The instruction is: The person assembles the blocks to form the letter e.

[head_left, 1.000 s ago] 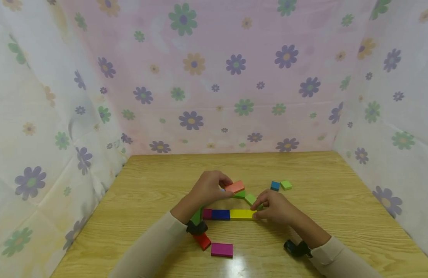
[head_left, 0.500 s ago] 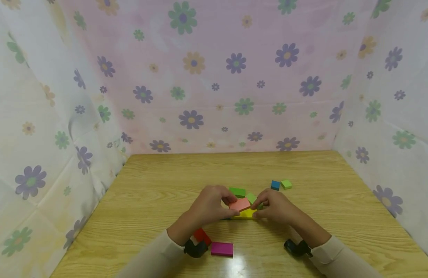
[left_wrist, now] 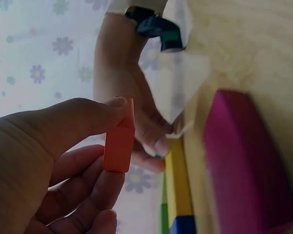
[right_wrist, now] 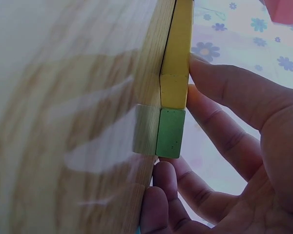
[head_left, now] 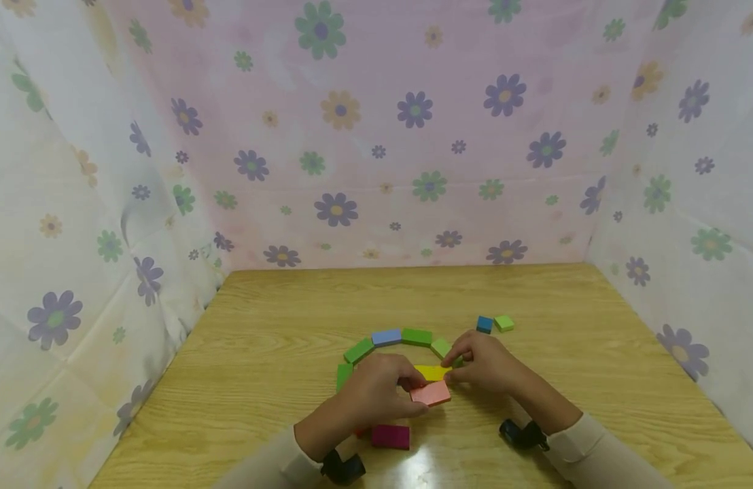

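Observation:
My left hand (head_left: 376, 390) pinches a salmon-orange block (head_left: 431, 393) between thumb and fingers, held up in front of the yellow block (head_left: 431, 373). In the left wrist view the orange block (left_wrist: 119, 148) is seen end-on, its lower end against the fingers. My right hand (head_left: 483, 361) has thumb and index finger at the right end of the yellow block, pinching it where it lies on the table. A green block (right_wrist: 170, 132) sits against that end, the other fingers beside it. A blue block (left_wrist: 181, 225) adjoins the yellow one; my left hand hides it in the head view.
An arc of green (head_left: 416, 337), lime (head_left: 441, 348) and light blue (head_left: 387, 337) blocks curves behind the hands. Nearer me lies a magenta block (head_left: 391, 437), with a red one mostly hidden. Blue (head_left: 484, 324) and lime (head_left: 503, 323) blocks lie back right on the wooden table (head_left: 278, 305).
My left hand has carried the orange block from above the arc toward me, past the yellow block. The arc has come into view. My right hand has stayed in place.

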Demonstrator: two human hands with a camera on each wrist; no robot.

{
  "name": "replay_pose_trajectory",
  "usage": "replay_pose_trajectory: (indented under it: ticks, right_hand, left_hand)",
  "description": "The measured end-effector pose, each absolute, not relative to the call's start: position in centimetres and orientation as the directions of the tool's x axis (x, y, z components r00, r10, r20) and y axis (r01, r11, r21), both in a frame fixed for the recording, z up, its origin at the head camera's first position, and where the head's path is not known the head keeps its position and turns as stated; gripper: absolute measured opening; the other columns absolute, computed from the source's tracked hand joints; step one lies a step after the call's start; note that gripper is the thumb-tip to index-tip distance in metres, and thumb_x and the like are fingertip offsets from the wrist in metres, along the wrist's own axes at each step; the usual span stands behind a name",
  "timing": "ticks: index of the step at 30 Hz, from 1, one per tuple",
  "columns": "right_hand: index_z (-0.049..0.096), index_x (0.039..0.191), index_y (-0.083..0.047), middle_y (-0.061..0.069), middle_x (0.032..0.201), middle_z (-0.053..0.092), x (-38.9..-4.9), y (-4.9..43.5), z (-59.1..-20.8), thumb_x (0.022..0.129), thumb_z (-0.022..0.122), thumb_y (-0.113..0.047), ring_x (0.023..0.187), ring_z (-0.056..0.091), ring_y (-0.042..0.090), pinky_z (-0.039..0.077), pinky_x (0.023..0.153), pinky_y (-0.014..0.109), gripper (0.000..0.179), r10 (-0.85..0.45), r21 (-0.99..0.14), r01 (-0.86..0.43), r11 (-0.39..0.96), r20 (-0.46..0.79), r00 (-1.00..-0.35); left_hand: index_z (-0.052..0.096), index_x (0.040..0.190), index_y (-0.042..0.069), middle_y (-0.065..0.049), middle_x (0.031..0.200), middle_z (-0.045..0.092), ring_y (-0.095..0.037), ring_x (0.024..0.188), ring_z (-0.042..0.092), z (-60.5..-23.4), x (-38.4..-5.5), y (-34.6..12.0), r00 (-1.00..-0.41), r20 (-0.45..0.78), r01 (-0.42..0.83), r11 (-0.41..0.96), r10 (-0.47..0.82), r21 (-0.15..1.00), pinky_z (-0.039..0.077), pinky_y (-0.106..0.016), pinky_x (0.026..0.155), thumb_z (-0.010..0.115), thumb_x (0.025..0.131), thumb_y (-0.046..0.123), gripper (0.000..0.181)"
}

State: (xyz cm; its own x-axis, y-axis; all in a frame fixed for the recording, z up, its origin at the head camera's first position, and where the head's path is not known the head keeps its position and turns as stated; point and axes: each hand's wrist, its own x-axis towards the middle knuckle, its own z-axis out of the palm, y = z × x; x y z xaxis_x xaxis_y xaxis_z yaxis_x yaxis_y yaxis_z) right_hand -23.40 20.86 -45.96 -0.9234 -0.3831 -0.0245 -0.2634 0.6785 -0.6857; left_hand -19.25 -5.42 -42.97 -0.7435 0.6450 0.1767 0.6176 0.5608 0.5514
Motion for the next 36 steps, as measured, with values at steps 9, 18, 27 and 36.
replay_pose_trajectory:
  ticks: [9,18,27,36]
  right_hand:
    - [0.083,0.090,-0.027,-0.003,0.109,0.066,-23.2,20.7,-45.8,0.082,0.089,-0.027,0.101,0.059,0.019,0.052,0.085,0.042,0.011,-0.381,-0.674,-0.264,0.690,-0.028,-0.924]
    - [0.082,0.089,-0.031,-0.005,0.109,0.066,-23.5,20.7,-45.9,0.082,0.089,-0.027,0.101,0.059,0.017,0.053,0.086,0.043,0.011,-0.362,-0.664,-0.243,0.707,-0.044,-0.931]
    - [0.081,0.088,-0.031,-0.005,0.109,0.067,-23.5,20.8,-46.1,0.081,0.089,-0.026,0.105,0.059,0.017,0.054,0.089,0.045,0.011,-0.358,-0.658,-0.248,0.711,-0.034,-0.933]
    - [0.081,0.087,-0.032,-0.006,0.108,0.067,-23.6,20.8,-46.3,0.081,0.090,-0.029,0.104,0.059,0.016,0.054,0.088,0.044,0.012,-0.362,-0.658,-0.253,0.710,-0.033,-0.932]
  left_hand:
    - [0.083,0.098,0.022,0.021,0.087,0.073,0.013,0.079,0.060,-44.4,-17.5,-5.0,-0.717,0.111,0.633,0.574,0.688,0.520,0.048,-0.009,0.069,0.089,0.081,0.036,0.023]
    - [0.083,0.097,0.024,0.023,0.080,0.069,0.012,0.072,0.055,-45.0,-16.6,-4.8,-0.739,0.057,0.599,0.615,0.672,0.513,0.046,-0.011,0.065,0.090,0.079,0.038,0.023]
    - [0.083,0.097,0.025,0.024,0.079,0.066,0.008,0.073,0.054,-45.2,-16.2,-4.6,-0.754,0.003,0.568,0.649,0.657,0.505,0.045,-0.013,0.067,0.089,0.080,0.038,0.023]
    - [0.082,0.096,0.026,0.024,0.080,0.063,0.009,0.072,0.051,-45.8,-16.1,-4.5,-0.740,0.027,0.605,0.648,0.672,0.462,0.043,-0.013,0.067,0.089,0.080,0.038,0.022]
